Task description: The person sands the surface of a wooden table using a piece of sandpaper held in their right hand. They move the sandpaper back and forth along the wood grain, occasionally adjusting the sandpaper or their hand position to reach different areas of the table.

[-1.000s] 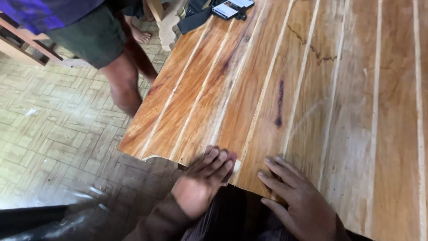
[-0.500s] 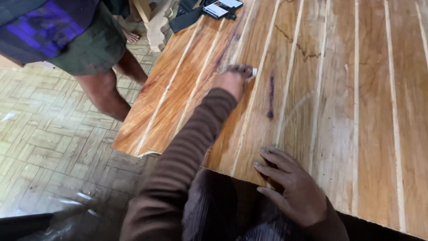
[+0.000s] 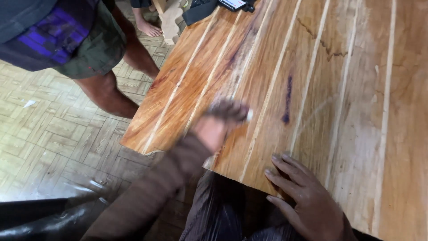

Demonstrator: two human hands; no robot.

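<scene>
Grip, left hand: left hand [image 3: 220, 122], motion-blurred, was pressed on the wooden panel [image 3: 347, 111] with its fingers curled over a small pale object [image 3: 249, 115]; what that object was could not be told from the blur, and whether the fingers truly clamped it was also unclear.
Grip, right hand: right hand [image 3: 307, 201] lay released, fingers spread flat on the panel's near edge, holding nothing.
Panel: a wide reddish-brown slab with pale lengthwise strips, lying flat as a bench top and filling most of the view.
Marks: a dark purple streak [image 3: 287, 100] ran along the grain just right of the left hand; a thin crack [image 3: 323, 44] showed farther up.
Sleeve: a brown sleeve [image 3: 151, 196] covered the left forearm.
Far end: a dark flat device [image 3: 232, 4] rested at the panel's top edge.
Bystander: another person's bare legs [image 3: 107, 93] and dark shorts stood on the parquet floor [image 3: 44, 134] beside the panel's left edge.
</scene>
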